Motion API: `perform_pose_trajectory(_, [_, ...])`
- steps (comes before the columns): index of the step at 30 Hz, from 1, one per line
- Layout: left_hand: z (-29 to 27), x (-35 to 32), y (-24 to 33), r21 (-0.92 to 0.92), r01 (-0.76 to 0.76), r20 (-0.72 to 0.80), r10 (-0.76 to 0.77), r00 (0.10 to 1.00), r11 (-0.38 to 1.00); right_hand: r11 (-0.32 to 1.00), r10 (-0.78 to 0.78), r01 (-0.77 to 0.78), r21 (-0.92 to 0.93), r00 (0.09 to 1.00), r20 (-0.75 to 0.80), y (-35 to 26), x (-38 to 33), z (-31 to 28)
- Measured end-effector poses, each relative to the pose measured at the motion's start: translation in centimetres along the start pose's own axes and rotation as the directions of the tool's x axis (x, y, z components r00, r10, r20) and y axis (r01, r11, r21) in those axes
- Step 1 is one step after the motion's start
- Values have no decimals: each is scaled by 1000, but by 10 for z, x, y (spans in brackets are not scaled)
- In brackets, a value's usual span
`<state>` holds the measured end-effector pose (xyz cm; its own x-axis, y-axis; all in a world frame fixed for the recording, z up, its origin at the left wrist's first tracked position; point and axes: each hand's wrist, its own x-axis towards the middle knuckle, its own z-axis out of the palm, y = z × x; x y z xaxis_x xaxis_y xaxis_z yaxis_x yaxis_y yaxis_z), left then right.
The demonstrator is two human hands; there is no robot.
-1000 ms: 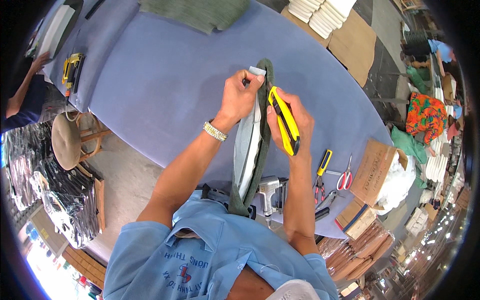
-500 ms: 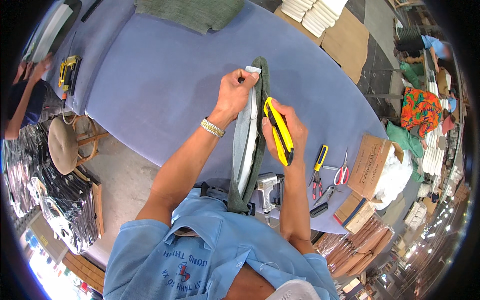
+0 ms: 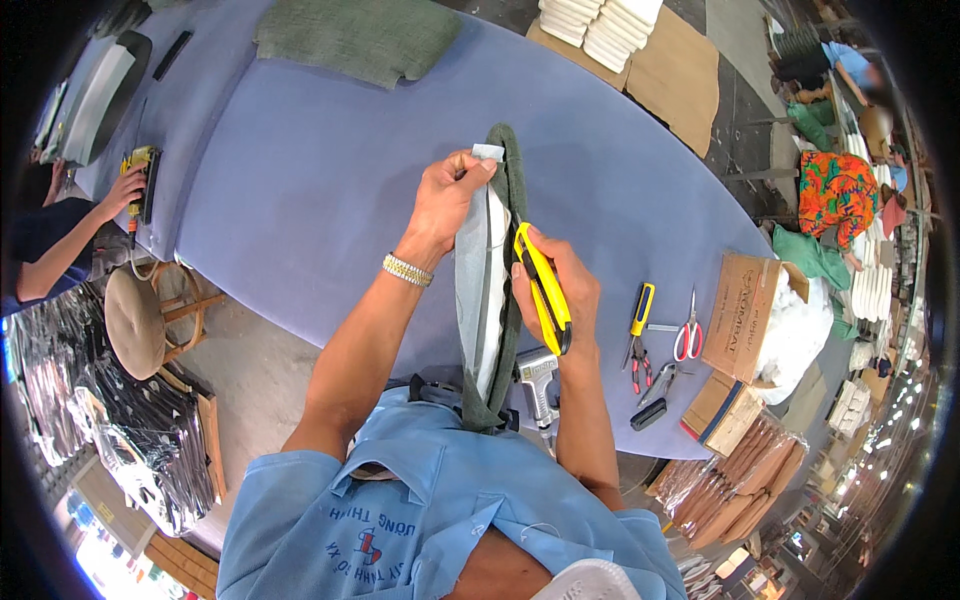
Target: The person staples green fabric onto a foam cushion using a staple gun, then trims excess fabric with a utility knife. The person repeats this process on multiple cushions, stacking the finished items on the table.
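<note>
A long, narrow piece covered in dark green fabric (image 3: 509,180) stands on edge before me, its near end against my body. Along its left side runs a loose flap of pale grey cloth (image 3: 470,275), with a white layer showing beside it. My left hand (image 3: 445,203) pinches the upper end of this cloth near the far tip. A yellow utility knife (image 3: 543,280) is gripped in my right hand (image 3: 568,292). Its front end meets the inner edge of the green fabric; the blade itself is hard to make out.
Near my right forearm lies a silver air staple gun (image 3: 541,388). Further right are a yellow-handled screwdriver (image 3: 643,308), scissors (image 3: 688,338), pliers (image 3: 640,370) and an open cardboard box (image 3: 737,310). Green fabric (image 3: 355,40) lies at the far edge. At left, a co-worker's hand (image 3: 125,188) holds another staple gun.
The knife has moved slightly toward me along the green edge, while my left hand keeps its pinch. At left, the co-worker's hand has come onto the yellow staple gun.
</note>
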<state>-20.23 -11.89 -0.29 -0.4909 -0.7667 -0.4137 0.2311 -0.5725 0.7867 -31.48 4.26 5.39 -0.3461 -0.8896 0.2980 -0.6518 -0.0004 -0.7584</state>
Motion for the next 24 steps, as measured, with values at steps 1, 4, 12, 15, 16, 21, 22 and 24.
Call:
perform_pose_trajectory(1, [0, 1, -1, 21, -15, -5, 15, 1000, 1000, 999, -33, 33, -8, 999, -6, -1, 2, -1])
perform_pose_trajectory(4, [-4, 7, -7, 76, -65, 4, 64, 998, 995, 1000, -14, 15, 25, 998, -55, 1, 8, 0])
perform_pose_trajectory(12, [-1, 9, -1, 19, -11, 42, 10, 999, 1000, 982, -97, 126, 143, 976, -195, 17, 54, 14])
perform_pose_trajectory(15, [-6, 12, -3, 41, -41, 79, 38, 996, 998, 992, -74, 90, 92, 985, -157, 26, 53, 23])
perform_pose_trajectory(16, [-7, 12, -5, 44, -38, 75, 34, 997, 998, 993, -84, 97, 74, 983, -163, 29, 53, 27])
perform_pose_trajectory(21, [-5, 12, -3, 28, -34, 69, 32, 997, 999, 994, -56, 70, 87, 987, -151, 29, 54, 30])
perform_pose_trajectory(22, [-4, 13, -4, 17, -25, 72, 23, 997, 1000, 995, -44, 56, 82, 990, -137, 27, 55, 29])
perform_pose_trajectory(24, [-5, 12, -2, -2, -6, 75, 6, 997, 1000, 996, -36, 44, 76, 993, -108, 28, 55, 28])
